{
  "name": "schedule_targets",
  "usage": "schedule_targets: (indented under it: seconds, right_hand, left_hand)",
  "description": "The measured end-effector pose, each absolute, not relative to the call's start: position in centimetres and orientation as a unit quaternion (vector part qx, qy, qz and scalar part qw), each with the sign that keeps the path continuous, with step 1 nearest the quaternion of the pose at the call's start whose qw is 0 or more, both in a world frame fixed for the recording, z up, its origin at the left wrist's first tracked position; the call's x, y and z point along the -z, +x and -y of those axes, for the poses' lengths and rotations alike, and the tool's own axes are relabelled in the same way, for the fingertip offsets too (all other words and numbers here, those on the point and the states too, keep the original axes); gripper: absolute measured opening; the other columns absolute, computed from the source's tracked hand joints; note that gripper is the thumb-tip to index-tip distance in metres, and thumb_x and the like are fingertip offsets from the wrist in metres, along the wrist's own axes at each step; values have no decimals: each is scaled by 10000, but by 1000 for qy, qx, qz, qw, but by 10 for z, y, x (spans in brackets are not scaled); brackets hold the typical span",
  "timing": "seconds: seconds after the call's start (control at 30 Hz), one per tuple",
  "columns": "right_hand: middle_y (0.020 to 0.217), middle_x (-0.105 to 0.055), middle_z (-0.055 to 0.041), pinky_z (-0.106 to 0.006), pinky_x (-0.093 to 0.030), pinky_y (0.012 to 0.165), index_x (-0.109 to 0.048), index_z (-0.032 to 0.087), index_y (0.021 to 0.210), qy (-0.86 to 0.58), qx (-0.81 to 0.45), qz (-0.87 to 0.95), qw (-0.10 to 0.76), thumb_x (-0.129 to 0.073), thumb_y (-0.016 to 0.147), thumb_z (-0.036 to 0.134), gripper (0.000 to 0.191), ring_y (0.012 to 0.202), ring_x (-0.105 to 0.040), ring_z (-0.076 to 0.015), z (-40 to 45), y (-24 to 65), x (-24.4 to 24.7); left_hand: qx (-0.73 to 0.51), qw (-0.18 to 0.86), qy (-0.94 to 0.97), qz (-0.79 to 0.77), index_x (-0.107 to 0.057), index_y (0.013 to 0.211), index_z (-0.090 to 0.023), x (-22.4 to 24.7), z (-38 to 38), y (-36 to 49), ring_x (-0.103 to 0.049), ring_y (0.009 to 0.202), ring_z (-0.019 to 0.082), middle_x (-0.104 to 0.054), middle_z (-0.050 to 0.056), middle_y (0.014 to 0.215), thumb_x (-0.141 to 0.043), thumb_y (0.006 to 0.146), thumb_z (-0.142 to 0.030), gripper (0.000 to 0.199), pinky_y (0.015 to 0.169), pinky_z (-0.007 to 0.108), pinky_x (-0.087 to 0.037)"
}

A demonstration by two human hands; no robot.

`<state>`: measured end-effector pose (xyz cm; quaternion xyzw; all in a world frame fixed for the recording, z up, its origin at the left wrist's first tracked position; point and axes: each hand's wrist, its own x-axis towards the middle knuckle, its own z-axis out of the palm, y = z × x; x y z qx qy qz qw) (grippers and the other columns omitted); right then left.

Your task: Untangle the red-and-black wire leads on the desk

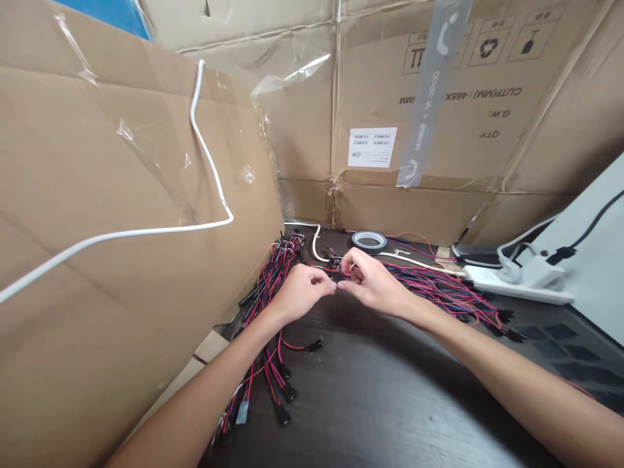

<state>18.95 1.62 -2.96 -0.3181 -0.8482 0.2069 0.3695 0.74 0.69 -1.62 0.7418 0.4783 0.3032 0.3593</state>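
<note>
1. A small bit of wire [336, 285], too fine to make out clearly, sat where the two hands met, above the dark tabletop [370, 396] and straight ahead of the person
2. The left hand [302, 292] and the right hand [373, 283] came together almost fingertip to fingertip, each grip pinched nearly closed, though I could not tell whether one or both had hold of the wire
3. The wire appeared to run side to side between the grips, with neither hand clearly nearer to it
4. A bundle of red and black wires [280, 266] lay just beyond the left hand, running from the back corner toward the front and ending in black plugs [283, 415]
5. A second bundle of wires [443, 292] fanned out to the right, just past the right hand
6. Farther back lay a roll of tape [369, 241], a white cable [315, 244] and a power strip [517, 284], while a cardboard sheet [121, 195] stood along the left side
</note>
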Motion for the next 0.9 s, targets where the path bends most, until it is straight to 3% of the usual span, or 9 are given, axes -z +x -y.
schedule_targets:
  seconds: [0.17,0.43,0.6,0.9]
  right_hand:
    - [842,-484,-36,-246,-371,629,-533,141,767,-280,-170,870,369,-571,807,131,56,701,-449,-107,-16,191,29]
    - [735,-512,-17,-223,-357,574,-555,133,726,-303,-167,851,396,-606,799,145,90,644,-456,-97,-20,190,33]
    - [706,-538,-13,-225,-361,575,-590,126,733,-310,-186,846,391,-618,792,147,69,628,-476,-96,-21,190,33]
    - [666,-535,-14,-221,-365,573,-600,115,725,-305,-194,861,357,-593,777,141,58,602,-478,-93,-19,190,32]
  left_hand:
    - [-314,353,737,-484,-658,600,-112,16,-6,6,-375,517,75,-512,-21,520,-572,732,-254,212,523,216,-270]
    - [-369,226,757,-489,-632,740,-120,19,1,11,-409,484,62,-538,-43,525,-601,735,-200,86,514,197,-299]
    - [-374,161,806,-429,-690,785,-149,20,1,10,-405,496,56,-567,-34,563,-562,775,-165,129,544,198,-313]
    - [-292,252,803,-454,-677,700,-120,15,0,10,-400,551,70,-535,-19,576,-510,764,-170,186,535,204,-280]
